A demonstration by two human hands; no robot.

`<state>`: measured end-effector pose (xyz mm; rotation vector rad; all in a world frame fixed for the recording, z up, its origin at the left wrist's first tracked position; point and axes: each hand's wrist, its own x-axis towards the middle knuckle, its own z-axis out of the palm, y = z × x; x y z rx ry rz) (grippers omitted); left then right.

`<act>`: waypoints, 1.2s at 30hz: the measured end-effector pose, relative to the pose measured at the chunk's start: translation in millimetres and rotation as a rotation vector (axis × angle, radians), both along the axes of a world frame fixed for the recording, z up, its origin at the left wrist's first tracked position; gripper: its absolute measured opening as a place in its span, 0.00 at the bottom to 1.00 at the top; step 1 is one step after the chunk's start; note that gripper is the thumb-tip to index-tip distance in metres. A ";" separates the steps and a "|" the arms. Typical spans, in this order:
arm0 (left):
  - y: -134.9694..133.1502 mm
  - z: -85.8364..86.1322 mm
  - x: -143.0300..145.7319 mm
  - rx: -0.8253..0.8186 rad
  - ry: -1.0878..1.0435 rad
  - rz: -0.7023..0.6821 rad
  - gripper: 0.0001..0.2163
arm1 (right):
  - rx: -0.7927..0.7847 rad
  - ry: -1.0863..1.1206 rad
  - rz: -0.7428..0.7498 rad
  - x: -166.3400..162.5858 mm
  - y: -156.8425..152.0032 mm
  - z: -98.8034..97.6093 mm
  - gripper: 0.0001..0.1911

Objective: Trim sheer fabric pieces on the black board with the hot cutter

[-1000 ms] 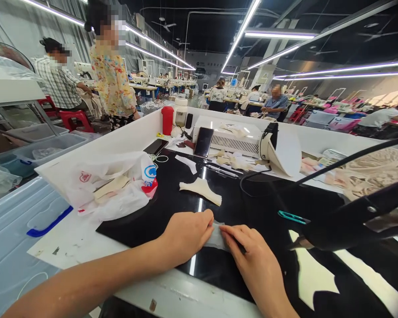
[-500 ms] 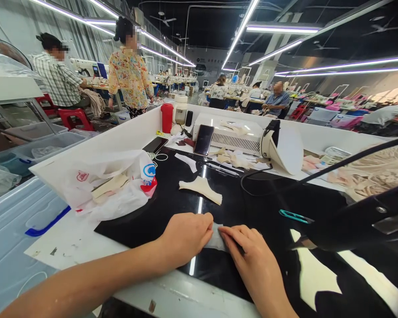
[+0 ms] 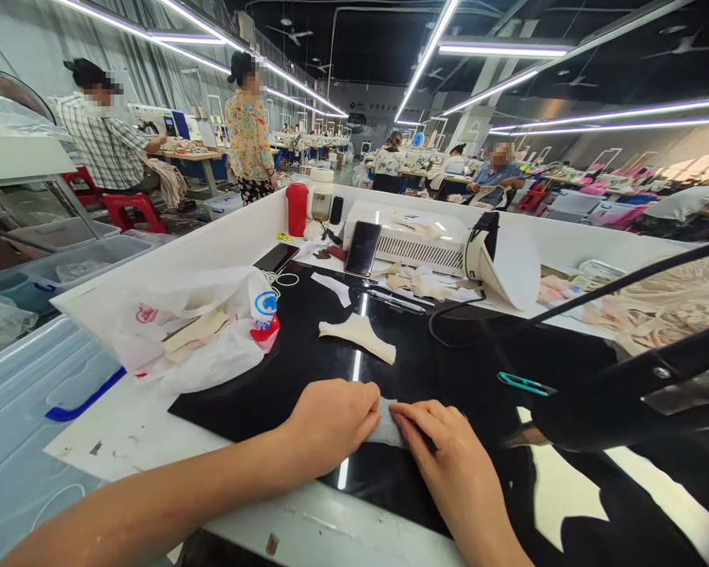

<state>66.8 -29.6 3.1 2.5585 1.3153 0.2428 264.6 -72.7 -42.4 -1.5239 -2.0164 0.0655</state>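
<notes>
A small pale grey-white fabric piece [image 3: 386, 427] lies on the black mat between my hands. My left hand [image 3: 335, 421] is curled closed, fingertips pressed at the fabric's left side. From the right, my right hand [image 3: 446, 449] pinches or presses the same piece's edge with thumb and fingers together. Just beyond them rests a cream curved cut piece [image 3: 358, 337], and farther back a narrow white cut piece [image 3: 332, 289]. The underside of the fabric and some of my fingertips are hidden.
A white plastic bag [image 3: 201, 331] with cut pieces sits at left. Teal thread snips [image 3: 523, 383] and larger cream pieces [image 3: 564, 492] lie right, under a black machine arm [image 3: 644, 394]. A phone [image 3: 363, 248], red cup [image 3: 297, 209] and lamp [image 3: 502, 260] stand at the back. Several people work beyond.
My hands and the fabric piece stay nearly still. In the background, a person in a floral top has moved right and farther away; a seated person at left has shifted an arm.
</notes>
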 end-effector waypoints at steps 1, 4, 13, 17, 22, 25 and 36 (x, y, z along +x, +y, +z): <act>-0.1 -0.2 -0.1 0.003 0.003 -0.004 0.06 | -0.003 0.001 -0.001 0.3 -0.1 -0.3 0.22; -0.7 -0.9 -0.7 0.023 0.019 -0.009 0.07 | -0.015 0.007 -0.002 0.7 -0.3 -0.7 0.21; -2.3 -20.1 1.6 0.437 -0.085 -0.288 0.10 | -0.034 0.009 -0.013 -1.6 -0.9 -1.4 0.20; -2.9 -29.4 4.0 0.485 -0.133 -0.344 0.07 | -0.031 0.009 -0.014 -0.8 -1.4 -2.4 0.21; -2.3 -36.9 4.8 0.513 -0.116 -0.342 0.07 | -0.048 0.012 -0.011 -0.5 -0.4 -2.6 0.21; -3.3 -38.8 4.6 0.525 -0.105 -0.341 0.07 | -0.038 0.025 -0.013 -1.3 0.1 -1.2 0.22; -2.1 -40.0 5.6 0.621 -0.105 -0.357 0.12 | -0.023 0.011 -0.002 5.7 -7.4 0.1 0.22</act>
